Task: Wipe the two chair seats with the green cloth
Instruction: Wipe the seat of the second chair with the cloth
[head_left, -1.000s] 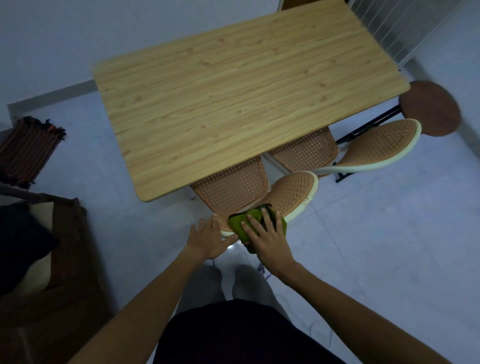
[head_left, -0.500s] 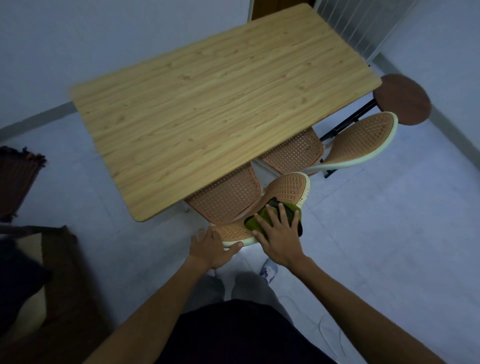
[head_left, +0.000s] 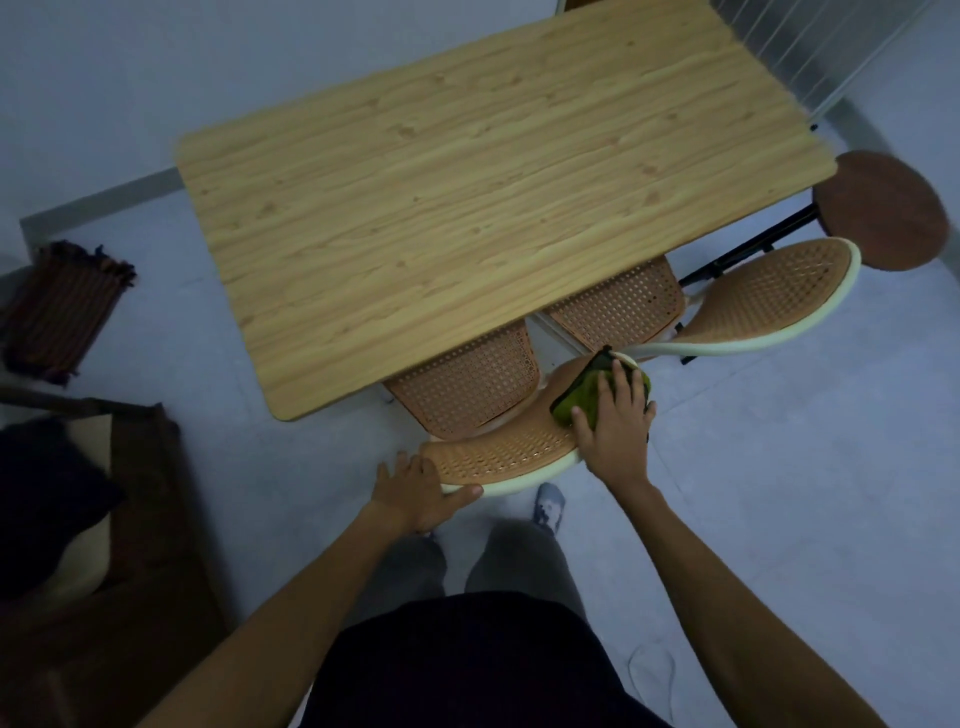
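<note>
Below the table (head_left: 467, 218), at roughly five o'clock from its centre, the near chair (head_left: 498, 457) presents its curved woven backrest toward the person. Head view: the right hand (head_left: 618, 421) lies flat, fingers spread, pressing the bunched green cloth (head_left: 576, 400) onto the right end of that backrest; it pins the cloth rather than gripping it. The left hand (head_left: 415, 488) is open, thumb hooked on the backrest's left rim, bracing it. The chair's seat (head_left: 467, 379) lies at eleven o'clock from the cloth, half under the table. The second chair (head_left: 774, 296) stands at two o'clock, nearer the right hand. Judgement: neither seat appears wiped.
</note>
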